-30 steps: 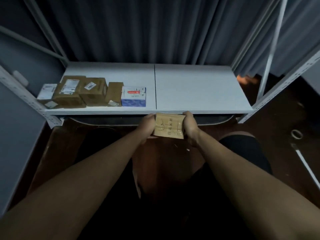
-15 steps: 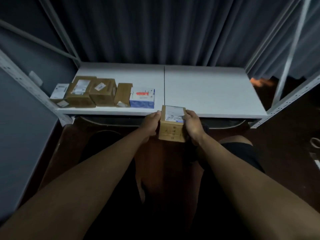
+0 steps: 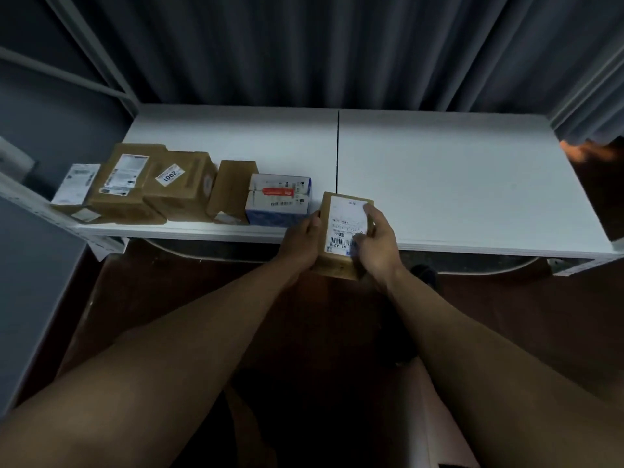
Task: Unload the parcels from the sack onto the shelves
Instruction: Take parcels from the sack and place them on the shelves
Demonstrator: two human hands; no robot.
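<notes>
Two hands carry one brown cardboard parcel with a white shipping label, and it is over the front lip of the white shelf board now, its near end hanging off the edge. A second ago it sat lower, in front of the shelf, plain side up; since then it has been turned label-up and lifted forward. The left hand grips the left side with fingers curled round it; the right hand clamps the right side, fingers lying over the label's corner.

Just to its left stands a blue-and-white box with a red sticker, close but apart, I judge. Beyond that, a narrow brown carton, a brown box marked 2001, a bigger brown box with a white label and a flat white packet run along the front edge. The sack itself is not in view.

So this reads as placement: the row looks set to grow by one, and the parcel needs only sliding in beside the blue-and-white box and letting go. Grey curtain behind.
</notes>
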